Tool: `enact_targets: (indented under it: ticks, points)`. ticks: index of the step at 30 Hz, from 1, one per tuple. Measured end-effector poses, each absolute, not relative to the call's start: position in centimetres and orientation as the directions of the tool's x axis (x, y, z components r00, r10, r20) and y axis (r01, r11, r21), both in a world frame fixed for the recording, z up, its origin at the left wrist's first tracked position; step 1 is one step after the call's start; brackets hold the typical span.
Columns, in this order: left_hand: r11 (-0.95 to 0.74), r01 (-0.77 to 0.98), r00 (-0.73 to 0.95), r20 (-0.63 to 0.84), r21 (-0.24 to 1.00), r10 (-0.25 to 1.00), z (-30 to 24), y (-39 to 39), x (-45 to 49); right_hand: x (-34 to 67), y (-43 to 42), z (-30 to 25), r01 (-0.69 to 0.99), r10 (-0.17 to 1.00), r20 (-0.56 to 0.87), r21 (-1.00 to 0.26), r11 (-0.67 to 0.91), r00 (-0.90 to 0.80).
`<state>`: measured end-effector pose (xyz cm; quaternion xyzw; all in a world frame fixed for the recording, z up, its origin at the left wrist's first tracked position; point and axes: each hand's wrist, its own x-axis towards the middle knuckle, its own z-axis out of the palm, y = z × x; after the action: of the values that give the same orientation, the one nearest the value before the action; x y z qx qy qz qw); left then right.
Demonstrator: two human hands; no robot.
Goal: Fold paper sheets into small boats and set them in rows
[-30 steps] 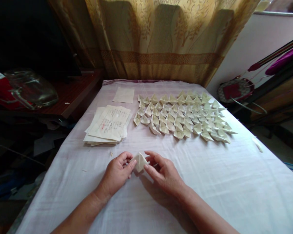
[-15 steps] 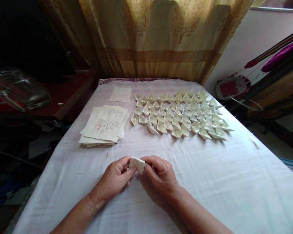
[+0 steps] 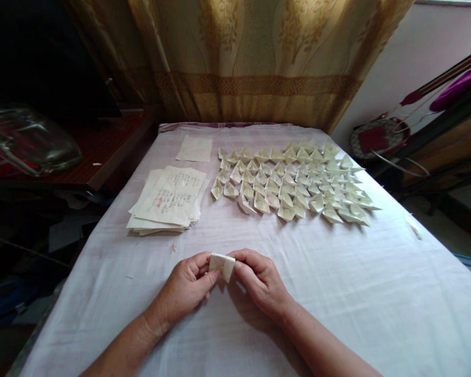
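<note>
Between my two hands, just above the cloth, is a small piece of folded paper [image 3: 224, 262], cream-white with a flat top edge. My left hand [image 3: 194, 277] pinches its left side, thumb on the near face and fingers behind. At the upper right corner, my right hand [image 3: 261, 277] grips it between thumb and curled forefinger. Beyond the hands to the right, many folded paper boats [image 3: 286, 209] stand in close rows. A stack of paper sheets [image 3: 170, 199] with handwriting lies to the left, and a single blank sheet [image 3: 195, 149] is behind it.
A white cloth [image 3: 337, 293] covers the table. Paper scraps [image 3: 175, 247] lie near the stack. A gold curtain [image 3: 251, 63] hangs behind. To the left, a clear plastic container [image 3: 35, 141] rests on a dark wooden cabinet [image 3: 113, 146]; a bag [image 3: 379, 140] hangs at the right.
The folded paper has shifted very slightly to the right in my hands, and its near face is turned a little. Both hands keep their grip; the whole view has tilted slightly.
</note>
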<state>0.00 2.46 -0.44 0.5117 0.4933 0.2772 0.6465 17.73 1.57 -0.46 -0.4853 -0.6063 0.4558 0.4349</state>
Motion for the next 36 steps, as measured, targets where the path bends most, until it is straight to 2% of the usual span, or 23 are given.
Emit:
enact_targets:
  ticks: [2,5,10,17,24,32,36]
  points:
    - [0.321,0.157,0.342,-0.357,0.934,0.869,-0.7,2.4,0.0,17.9,1.6,-0.7,0.172,0.979,0.067,-0.980,0.101,-0.194]
    - [0.301,0.190,0.326,-0.349,0.935,0.878,-0.8,2.2,0.0,17.8,1.6,-1.4,0.169,0.991,0.035,-0.984,0.057,-0.127]
    - [0.164,0.236,0.309,-0.235,0.958,0.922,-0.6,2.3,-0.3,17.6,1.5,-1.8,0.179,0.995,0.029,-0.983,0.046,-0.096]
    - [0.225,0.186,0.231,-0.265,0.956,0.936,-0.9,2.4,-0.5,17.7,1.5,-1.4,0.254,0.987,0.094,-0.959,0.125,-0.131]
    - [0.184,0.233,0.215,-0.235,0.955,0.948,-0.3,2.6,-0.4,17.7,1.6,-1.4,0.240,0.991,0.056,-0.967,0.083,-0.119]
    - [0.204,0.208,0.237,-0.251,0.957,0.939,-0.2,2.5,0.1,17.2,1.4,-1.3,0.334,0.996,0.057,-0.940,0.076,-0.066]
    - [0.111,0.300,0.174,-0.169,0.947,0.970,-0.7,2.9,0.0,17.2,1.6,-1.0,0.428,0.991,0.107,-0.894,0.133,-0.084]
